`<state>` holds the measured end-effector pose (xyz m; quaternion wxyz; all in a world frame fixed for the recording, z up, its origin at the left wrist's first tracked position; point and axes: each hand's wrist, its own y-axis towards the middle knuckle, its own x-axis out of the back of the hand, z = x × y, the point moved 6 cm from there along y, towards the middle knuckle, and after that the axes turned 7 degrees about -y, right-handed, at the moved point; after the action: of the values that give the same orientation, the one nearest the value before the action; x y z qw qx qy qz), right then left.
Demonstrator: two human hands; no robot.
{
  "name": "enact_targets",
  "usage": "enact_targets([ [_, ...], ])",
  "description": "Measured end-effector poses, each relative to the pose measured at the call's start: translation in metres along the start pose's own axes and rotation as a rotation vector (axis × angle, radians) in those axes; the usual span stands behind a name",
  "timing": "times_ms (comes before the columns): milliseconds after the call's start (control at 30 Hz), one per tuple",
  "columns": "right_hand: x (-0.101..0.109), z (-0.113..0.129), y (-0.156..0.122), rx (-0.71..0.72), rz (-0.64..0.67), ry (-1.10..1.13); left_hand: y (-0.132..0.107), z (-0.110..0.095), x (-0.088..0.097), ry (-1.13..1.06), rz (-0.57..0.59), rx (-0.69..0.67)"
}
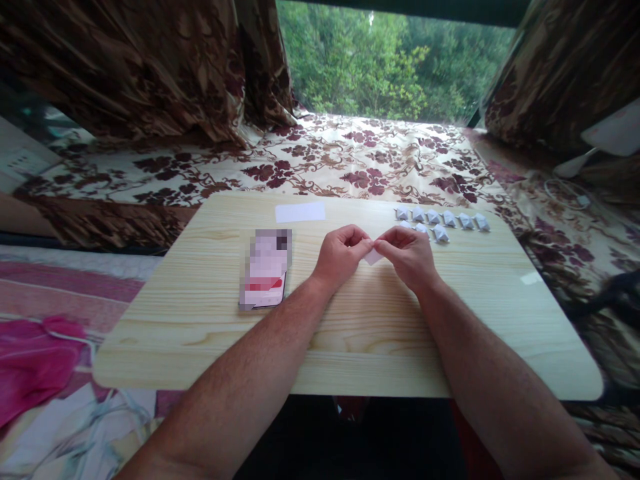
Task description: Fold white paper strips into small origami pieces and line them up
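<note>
Between my two hands, over the middle of the wooden table [370,320], is a small piece of white paper [374,257]. My left hand [344,252] pinches its upper left edge with thumb and forefinger. From the other side, my right hand [407,253] pinches it the same way, the fingertips of both hands almost meeting. Below the fingers the paper ends in a corner; the rest is covered by my fingers. Several small folded white paper pieces [433,217] stand in rows just beyond my right hand, some partly hidden behind it.
A phone [265,267], its screen blurred out, lies left of my hands. Near the far edge is a flat white paper strip [300,212]. Floral cloth [370,153] covers the sill behind the table. A white lamp [613,133] stands at the right.
</note>
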<state>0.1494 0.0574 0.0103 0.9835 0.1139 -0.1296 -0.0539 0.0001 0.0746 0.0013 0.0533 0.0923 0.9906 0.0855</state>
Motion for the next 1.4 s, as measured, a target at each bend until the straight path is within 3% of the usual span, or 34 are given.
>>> enact_targets([
  [433,0.000,0.000,0.000,0.001,0.025,-0.062,0.001,0.007,0.005,-0.009,-0.089,0.044],
  [733,-0.007,-0.008,0.003,-0.038,0.061,0.088,0.006,0.012,0.011,-0.285,-0.192,0.097],
  [967,-0.009,-0.007,0.001,-0.052,0.076,0.028,0.004,0.014,0.008,-0.371,-0.213,0.129],
  [1133,-0.004,-0.004,0.002,-0.079,0.008,0.130,0.003,0.008,0.004,-0.348,-0.166,0.129],
  [1400,-0.005,-0.008,0.003,-0.038,0.048,-0.011,0.003,0.010,0.000,-0.316,-0.079,0.110],
])
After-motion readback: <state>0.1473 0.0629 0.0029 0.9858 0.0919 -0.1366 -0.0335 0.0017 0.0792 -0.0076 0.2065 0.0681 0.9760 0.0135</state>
